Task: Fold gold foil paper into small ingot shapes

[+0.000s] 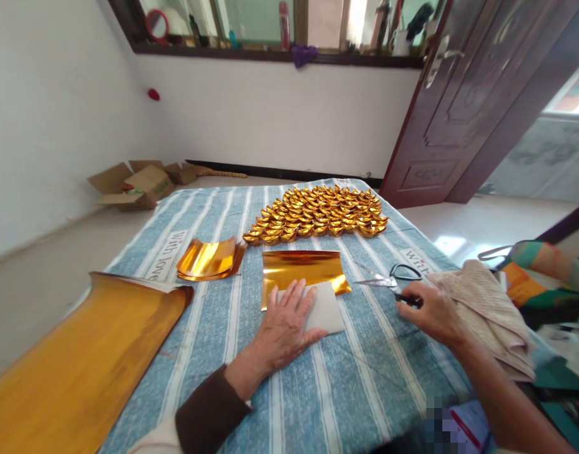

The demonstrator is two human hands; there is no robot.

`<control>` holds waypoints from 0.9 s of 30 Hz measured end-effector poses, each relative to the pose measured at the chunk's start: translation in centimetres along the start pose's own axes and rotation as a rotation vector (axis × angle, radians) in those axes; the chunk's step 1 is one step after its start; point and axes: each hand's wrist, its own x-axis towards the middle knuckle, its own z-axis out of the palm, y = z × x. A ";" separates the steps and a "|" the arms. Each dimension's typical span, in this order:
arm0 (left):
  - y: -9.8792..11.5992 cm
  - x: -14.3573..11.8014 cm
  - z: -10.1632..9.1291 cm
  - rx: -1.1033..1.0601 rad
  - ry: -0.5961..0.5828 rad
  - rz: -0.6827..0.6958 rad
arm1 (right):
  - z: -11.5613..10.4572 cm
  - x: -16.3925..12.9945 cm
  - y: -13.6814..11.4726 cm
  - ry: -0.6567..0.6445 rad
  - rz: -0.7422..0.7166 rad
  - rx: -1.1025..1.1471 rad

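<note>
My left hand [289, 321] lies flat with its fingers spread over a light grey card [328, 309]. The card overlaps the near edge of a shiny gold foil sheet [301, 263], which curls slightly at its sides. To the right, my right hand [429, 312] grips one black handle of a pair of scissors [388, 282]. Their blades point left, toward the foil, and stay apart from it. A small stack of curved gold foil pieces [207, 258] sits left of the sheet.
Many folded gold foil ingots [318, 214] stand in rows at the table's far side. A large gold sheet [81, 353] covers the left edge of the striped tablecloth [209, 340]. A folded beige towel [483, 309] lies right, beyond my right hand. Cardboard boxes [133, 186] rest on the floor.
</note>
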 end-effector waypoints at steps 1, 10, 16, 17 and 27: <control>-0.1 -0.1 0.0 -0.002 0.007 0.001 | -0.1 -0.8 0.3 -0.037 -0.089 0.039; -0.1 -0.1 -0.2 -0.014 -0.019 0.003 | -0.1 -4.2 1.1 -0.170 -0.347 0.052; -0.2 -0.3 -0.1 -0.021 -0.023 0.012 | 0.1 -4.3 0.3 -0.203 -0.376 0.038; -0.2 -0.3 -0.1 -0.021 -0.018 0.012 | 0.1 -4.3 0.2 -0.204 -0.379 0.041; 0.1 0.0 0.1 -0.014 -0.018 -0.017 | 0.4 -3.9 -0.7 -0.212 -0.433 0.034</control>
